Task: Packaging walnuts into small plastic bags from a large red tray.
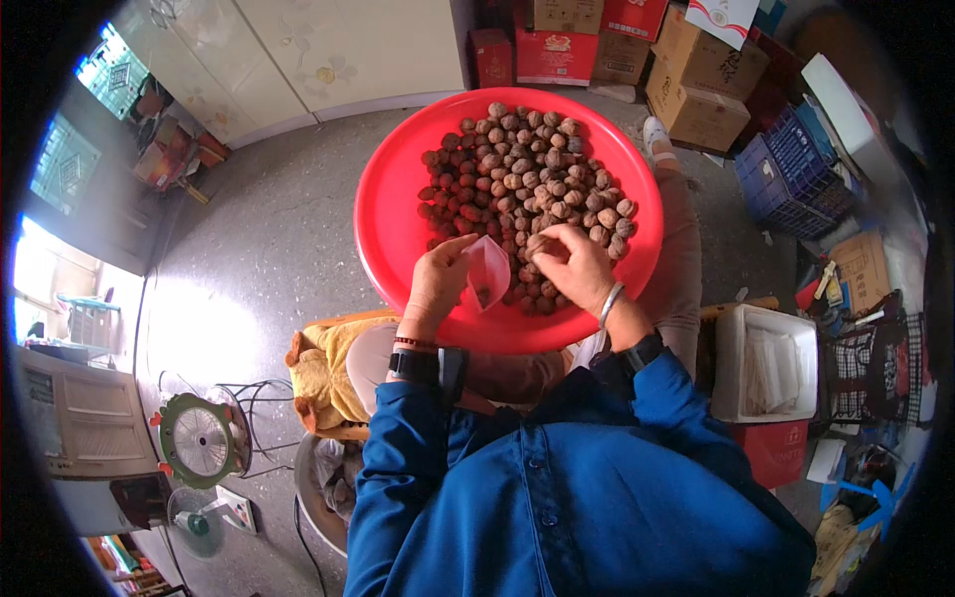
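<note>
A wide red plastic basin [395,201] rests before me, with a heap of brown walnuts [530,172] spread over its bottom. Over the near side of the basin, my left hand [440,276] grips the edge of a small translucent white bag [490,265]. The bag's mouth gapes upward, and something brown shows low inside it. Just right of the bag, my right hand [578,265] has its fingertips closed around a walnut [539,243]. Part of that walnut is hidden by the fingers.
A white foam box [806,373] holding pale bags stands at my right. Cardboard boxes [701,97] and a blue plastic crate [791,175] are at the far right. On the left are a green-framed fan [201,440] and a yellow plush cushion [336,366]. Cream cabinets [358,52] line the back.
</note>
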A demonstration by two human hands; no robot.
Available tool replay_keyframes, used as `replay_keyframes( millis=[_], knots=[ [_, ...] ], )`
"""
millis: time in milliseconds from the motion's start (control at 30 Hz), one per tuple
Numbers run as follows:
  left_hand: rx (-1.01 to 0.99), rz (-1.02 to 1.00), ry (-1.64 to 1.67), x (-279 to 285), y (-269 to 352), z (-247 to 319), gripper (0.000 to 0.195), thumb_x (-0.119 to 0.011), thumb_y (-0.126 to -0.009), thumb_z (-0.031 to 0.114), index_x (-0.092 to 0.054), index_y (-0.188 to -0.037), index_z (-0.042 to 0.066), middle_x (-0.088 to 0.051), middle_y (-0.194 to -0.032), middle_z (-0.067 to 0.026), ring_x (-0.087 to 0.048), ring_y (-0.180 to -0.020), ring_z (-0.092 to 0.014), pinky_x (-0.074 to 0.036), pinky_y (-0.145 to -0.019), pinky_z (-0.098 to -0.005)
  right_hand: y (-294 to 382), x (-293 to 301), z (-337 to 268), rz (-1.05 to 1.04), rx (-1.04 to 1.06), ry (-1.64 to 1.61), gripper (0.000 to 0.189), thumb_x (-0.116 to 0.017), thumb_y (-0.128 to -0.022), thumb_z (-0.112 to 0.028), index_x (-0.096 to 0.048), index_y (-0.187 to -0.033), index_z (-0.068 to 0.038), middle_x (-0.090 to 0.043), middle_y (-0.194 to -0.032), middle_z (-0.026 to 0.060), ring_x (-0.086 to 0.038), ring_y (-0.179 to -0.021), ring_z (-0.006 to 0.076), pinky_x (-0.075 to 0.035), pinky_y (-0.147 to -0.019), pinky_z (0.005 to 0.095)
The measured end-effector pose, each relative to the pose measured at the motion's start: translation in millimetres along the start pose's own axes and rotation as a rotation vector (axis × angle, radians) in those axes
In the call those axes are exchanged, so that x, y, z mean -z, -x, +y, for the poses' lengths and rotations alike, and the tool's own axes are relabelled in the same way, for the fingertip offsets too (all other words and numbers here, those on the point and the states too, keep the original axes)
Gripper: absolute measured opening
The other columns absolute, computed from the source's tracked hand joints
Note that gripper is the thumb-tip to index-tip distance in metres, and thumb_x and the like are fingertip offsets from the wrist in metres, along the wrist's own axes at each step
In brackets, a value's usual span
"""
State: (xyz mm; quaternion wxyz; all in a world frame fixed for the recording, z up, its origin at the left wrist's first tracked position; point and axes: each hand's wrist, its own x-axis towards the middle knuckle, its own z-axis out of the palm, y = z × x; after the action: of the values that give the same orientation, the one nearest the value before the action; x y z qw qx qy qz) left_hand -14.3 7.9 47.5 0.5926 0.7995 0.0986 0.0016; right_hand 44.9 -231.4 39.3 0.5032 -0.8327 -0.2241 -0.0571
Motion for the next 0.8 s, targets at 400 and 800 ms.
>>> replay_keyframes(
  millis=[400, 800],
  knots=[
    [0.039, 0.018, -0.013, -2.8, -2.1, -0.1, 0.036, -0.056, -0.099, 0.014, -0.069, -0.132, 0.012, -0.061, -0.072, 0.0031, -0.050, -0.051, -0.006, -0.044, -0.047, -0.0241, 0.2, -1.9, 3.0, -0.043, 0.065, 0.332, 0.026, -0.076, -0.087, -0.026, -0.065, -0.105, -0.010, -0.066, -0.103, 0.0153, -0.067, -0.091, 0.0365, -0.056, -0.077, 0.0471],
    [0.026, 0.017, -0.016, -0.1, -0.3, 0.9, 0.035, -0.058, -0.098, 0.014, -0.071, -0.131, 0.011, -0.065, -0.076, 0.0001, -0.052, -0.052, -0.007, -0.046, -0.048, -0.0250, -4.7, 46.7, 36.5, 0.014, -0.246, 1.121, 0.023, -0.054, -0.098, -0.020, -0.076, -0.102, -0.012, -0.070, -0.112, 0.0122, -0.062, -0.112, 0.0317, -0.043, -0.099, 0.0469]
  ],
)
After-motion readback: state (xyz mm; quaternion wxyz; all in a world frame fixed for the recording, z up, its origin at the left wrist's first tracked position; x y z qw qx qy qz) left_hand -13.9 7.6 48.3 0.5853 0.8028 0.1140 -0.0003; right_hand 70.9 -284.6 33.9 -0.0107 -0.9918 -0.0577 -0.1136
